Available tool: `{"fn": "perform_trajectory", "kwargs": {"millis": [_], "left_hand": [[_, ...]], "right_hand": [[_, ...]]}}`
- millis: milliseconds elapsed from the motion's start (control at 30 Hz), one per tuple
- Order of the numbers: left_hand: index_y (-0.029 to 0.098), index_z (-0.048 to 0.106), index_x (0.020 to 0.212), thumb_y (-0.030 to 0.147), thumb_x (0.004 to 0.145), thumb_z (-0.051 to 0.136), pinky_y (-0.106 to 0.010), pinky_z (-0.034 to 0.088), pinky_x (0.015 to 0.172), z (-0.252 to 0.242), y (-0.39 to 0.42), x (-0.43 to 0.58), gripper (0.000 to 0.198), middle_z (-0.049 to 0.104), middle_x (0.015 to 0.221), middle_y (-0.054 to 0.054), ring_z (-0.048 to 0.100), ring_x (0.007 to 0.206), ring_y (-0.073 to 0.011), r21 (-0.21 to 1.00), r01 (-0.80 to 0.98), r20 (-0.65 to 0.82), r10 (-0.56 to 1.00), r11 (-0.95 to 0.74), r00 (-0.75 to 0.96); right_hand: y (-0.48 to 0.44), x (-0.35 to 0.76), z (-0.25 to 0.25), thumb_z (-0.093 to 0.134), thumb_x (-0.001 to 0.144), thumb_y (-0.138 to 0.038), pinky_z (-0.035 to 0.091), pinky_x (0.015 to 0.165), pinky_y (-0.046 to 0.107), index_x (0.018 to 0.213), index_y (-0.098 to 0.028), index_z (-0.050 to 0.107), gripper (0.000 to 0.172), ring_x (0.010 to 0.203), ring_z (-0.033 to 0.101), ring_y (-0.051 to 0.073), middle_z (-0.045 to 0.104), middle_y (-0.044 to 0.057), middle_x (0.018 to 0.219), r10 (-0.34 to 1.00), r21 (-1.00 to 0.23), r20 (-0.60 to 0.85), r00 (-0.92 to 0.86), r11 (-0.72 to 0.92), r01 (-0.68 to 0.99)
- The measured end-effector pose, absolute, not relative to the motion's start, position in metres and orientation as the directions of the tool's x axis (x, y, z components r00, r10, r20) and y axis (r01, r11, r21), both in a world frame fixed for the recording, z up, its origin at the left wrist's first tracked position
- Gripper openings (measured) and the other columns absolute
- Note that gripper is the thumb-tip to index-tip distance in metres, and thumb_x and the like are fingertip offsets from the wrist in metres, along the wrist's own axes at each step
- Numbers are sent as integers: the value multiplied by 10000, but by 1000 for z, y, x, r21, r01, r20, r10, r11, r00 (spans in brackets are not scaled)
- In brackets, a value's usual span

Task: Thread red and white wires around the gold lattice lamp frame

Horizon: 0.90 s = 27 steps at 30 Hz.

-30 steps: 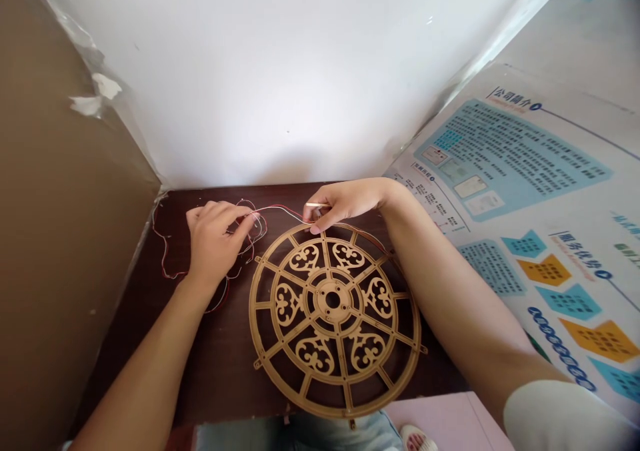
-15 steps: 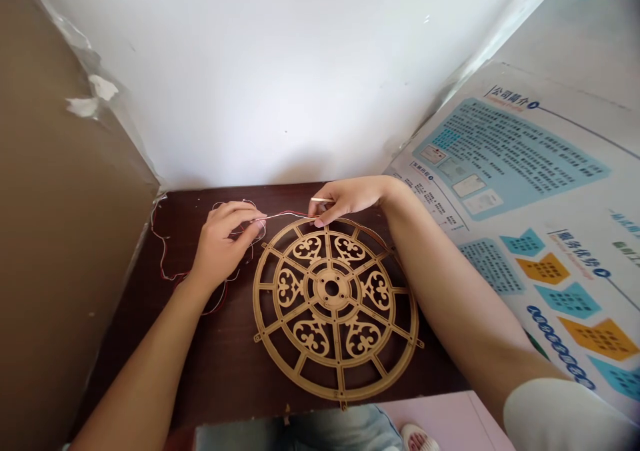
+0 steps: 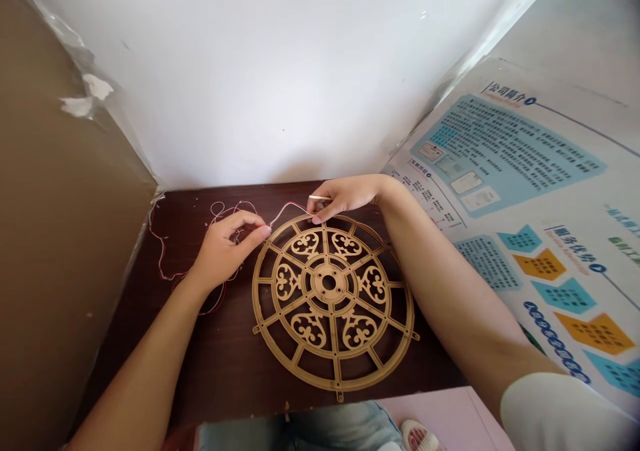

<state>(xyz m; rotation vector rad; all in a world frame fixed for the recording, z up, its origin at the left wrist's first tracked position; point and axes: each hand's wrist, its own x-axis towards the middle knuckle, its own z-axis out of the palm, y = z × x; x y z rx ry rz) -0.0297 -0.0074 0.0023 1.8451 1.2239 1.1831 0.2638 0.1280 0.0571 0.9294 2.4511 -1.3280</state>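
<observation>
A round, gold-coloured openwork frame with scroll ornaments lies flat on the dark table. My left hand pinches a thin red-and-white wire between thumb and fingertips, close to the frame's upper left rim. From there the wire arches over to my right hand, whose fingertips press at the far rim. A thin pale stick is tucked in the right hand's fingers. Whether those fingertips also grip the wire is hidden. Loose loops of the same wire trail behind and left of my left hand.
The dark brown table meets a white wall at the back and a brown panel at the left. A printed poster board leans along the right. My legs and a sandal show below the front edge.
My left hand has moved slightly right and down, nearer the rim, and the wire between the hands has gone from nearly straight to a raised bend. My right hand stays at the rim.
</observation>
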Motion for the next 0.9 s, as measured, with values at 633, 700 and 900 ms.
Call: {"fn": "perform_trajectory", "kwargs": {"millis": [633,700,900], "left_hand": [[216,694,898,316,944,702,-296,484,746,-2,13,-41,110,658,792,6,601,751,-158,946,118,322,844,-301,-429],[217,703,903,242,902,731,-299,499,856,-12,19,-49,38,679,891,5,619,853,-157,938,237,345,765,-255,-543],[226,722,1099,243,955,700,-319,550,886,-19,21,-52,147,709,1013,-17,664,880,-159,926,239,378,762,-294,-526]], "right_hand": [[107,261,86,873,896,-565,481,753,275,1101,-164,777,460,799,658,137,790,19,896,317,-879,-273,-908,301,369],[106,262,89,864,913,-564,468,726,268,1108,-167,773,452,773,636,128,786,14,889,310,-880,-269,-912,306,364],[103,262,93,861,930,-566,452,705,254,1121,-173,756,449,752,613,110,772,-2,888,283,-888,-259,-924,306,342]]}}
